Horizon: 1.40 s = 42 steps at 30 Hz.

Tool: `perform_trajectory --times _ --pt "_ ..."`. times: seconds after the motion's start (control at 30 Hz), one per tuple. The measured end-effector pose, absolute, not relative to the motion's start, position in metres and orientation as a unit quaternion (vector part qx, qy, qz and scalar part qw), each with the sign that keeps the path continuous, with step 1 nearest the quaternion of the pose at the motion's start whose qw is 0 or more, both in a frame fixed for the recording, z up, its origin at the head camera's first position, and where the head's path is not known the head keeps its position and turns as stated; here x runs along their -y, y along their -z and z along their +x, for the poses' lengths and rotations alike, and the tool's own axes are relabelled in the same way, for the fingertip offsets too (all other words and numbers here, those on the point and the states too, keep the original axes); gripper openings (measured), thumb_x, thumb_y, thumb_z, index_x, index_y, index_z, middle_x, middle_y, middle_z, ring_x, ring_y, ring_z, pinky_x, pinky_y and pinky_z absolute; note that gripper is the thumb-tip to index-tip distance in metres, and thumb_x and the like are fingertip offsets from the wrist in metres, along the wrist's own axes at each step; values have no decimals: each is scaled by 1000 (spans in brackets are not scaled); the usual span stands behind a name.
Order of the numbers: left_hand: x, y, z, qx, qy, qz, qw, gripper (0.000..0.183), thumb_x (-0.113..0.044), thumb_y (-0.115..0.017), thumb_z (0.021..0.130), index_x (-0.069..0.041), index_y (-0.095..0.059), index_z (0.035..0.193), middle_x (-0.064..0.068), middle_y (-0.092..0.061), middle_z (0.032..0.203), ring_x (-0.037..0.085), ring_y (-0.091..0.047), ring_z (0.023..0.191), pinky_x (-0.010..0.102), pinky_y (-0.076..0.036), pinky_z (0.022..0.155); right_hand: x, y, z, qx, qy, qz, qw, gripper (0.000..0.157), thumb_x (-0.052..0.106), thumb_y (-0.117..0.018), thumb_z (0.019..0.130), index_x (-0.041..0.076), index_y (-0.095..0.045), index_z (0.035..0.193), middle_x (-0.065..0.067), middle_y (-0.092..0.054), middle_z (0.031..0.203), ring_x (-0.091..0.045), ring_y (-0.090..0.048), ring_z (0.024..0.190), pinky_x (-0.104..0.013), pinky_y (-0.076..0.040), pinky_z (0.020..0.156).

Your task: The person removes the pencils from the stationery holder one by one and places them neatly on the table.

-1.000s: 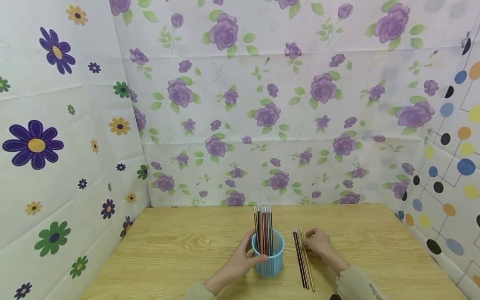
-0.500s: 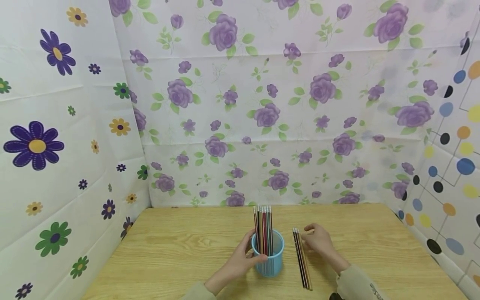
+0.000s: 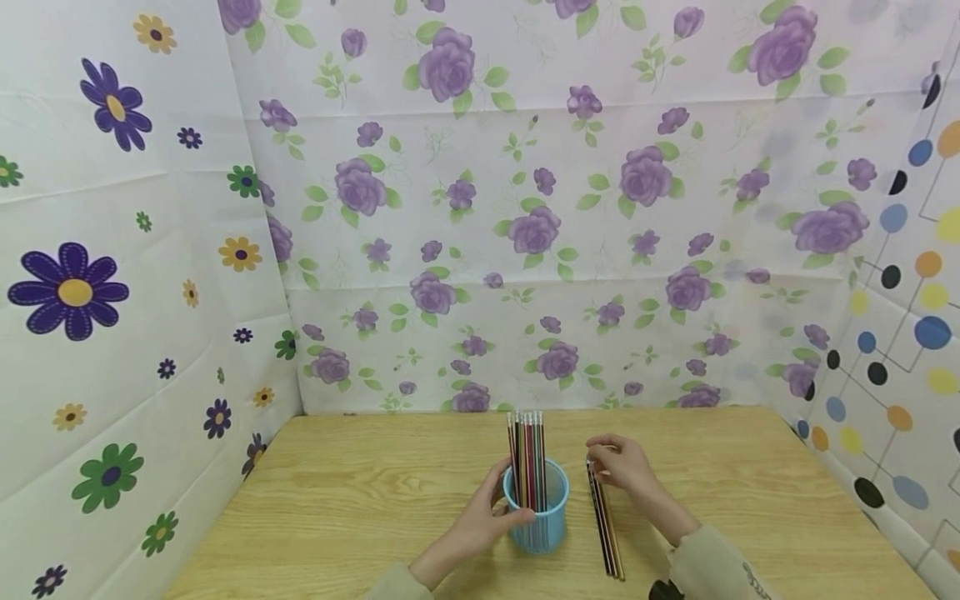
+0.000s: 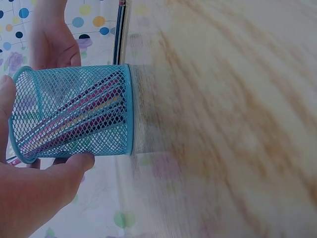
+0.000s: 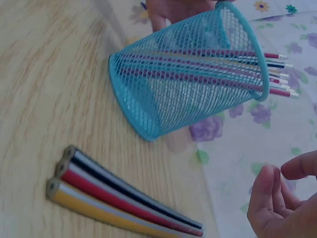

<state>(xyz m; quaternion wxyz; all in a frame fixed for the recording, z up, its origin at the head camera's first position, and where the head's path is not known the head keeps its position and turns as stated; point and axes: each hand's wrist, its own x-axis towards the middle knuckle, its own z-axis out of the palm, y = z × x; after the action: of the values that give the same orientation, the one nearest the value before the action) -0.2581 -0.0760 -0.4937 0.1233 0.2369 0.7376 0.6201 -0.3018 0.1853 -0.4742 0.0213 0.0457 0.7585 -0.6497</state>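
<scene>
Nearest to the person are two beige sleeves [image 3: 720,567], and from them both hands reach over the light wood-grain table [image 3: 360,492]. The left hand [image 3: 483,521] grips the round light-blue mesh cup [image 3: 553,527] from its left side, with the thumb at the near side of the rim. The cup stands upright, and the bunch of striped pencils with white erasers [image 3: 528,458] leans inside it, the erasers above the rim. To the right of the cup, apart from it, three long pencils in black, red and golden yellow [image 3: 606,529] lie side by side, their unsharpened ends toward the person. At their far, eraser ends is the right hand [image 3: 626,467]; its fingers are loosely bent and hold nothing, and whether they touch the pencils I cannot tell. Farthest hangs a white cloth with purple roses [image 3: 480,192].
</scene>
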Motion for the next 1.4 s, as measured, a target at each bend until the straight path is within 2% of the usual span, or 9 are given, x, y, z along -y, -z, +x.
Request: perform_trajectory --times 0.3,0.57,0.9,1.1,1.4 --pt "75 493 -258 -735 -624 235 122 77 -26 -64 94 -18 -16 154 22 -28 156 42 -31 141 59 -34 111 -176 467 -304 -742 669 15 41 34 18 -52 100 -7 -56 122 -6 -64 91 -11 -60 76 -24 -54 66" --pt "75 496 -258 -733 -627 236 120 77 -23 -64 94 -18 -17 154 22 -29 155 41 -32 141 57 -36 111 -159 470 -302 -820 571 -22 -28 28 19 -54 99 -1 -61 118 -13 -64 99 -26 -62 87 -33 -57 68" --pt "76 496 -258 -734 -623 242 119 76 -26 -63 95 -20 -16 154 22 -28 155 41 -31 141 58 -35 111 -143 465 -298 -844 523 -100 -61 32 28 -57 98 4 -63 120 -7 -69 108 -19 -62 92 -24 -55 68" --pt "76 495 -258 -738 -620 237 120 77 -27 -63 95 -21 -16 155 22 -28 156 41 -31 141 59 -35 111 -138 463 -298 -851 505 -122 -75 27 29 -63 95 9 -68 113 -3 -71 103 -11 -62 89 -23 -53 71" --pt "76 495 -259 -738 -618 239 125 77 -30 -62 95 -21 -14 155 23 -25 157 43 -30 142 59 -34 111 -137 466 -302 -845 513 -140 -52 22 25 -68 91 7 -70 103 -6 -70 97 -12 -62 84 -21 -51 70"
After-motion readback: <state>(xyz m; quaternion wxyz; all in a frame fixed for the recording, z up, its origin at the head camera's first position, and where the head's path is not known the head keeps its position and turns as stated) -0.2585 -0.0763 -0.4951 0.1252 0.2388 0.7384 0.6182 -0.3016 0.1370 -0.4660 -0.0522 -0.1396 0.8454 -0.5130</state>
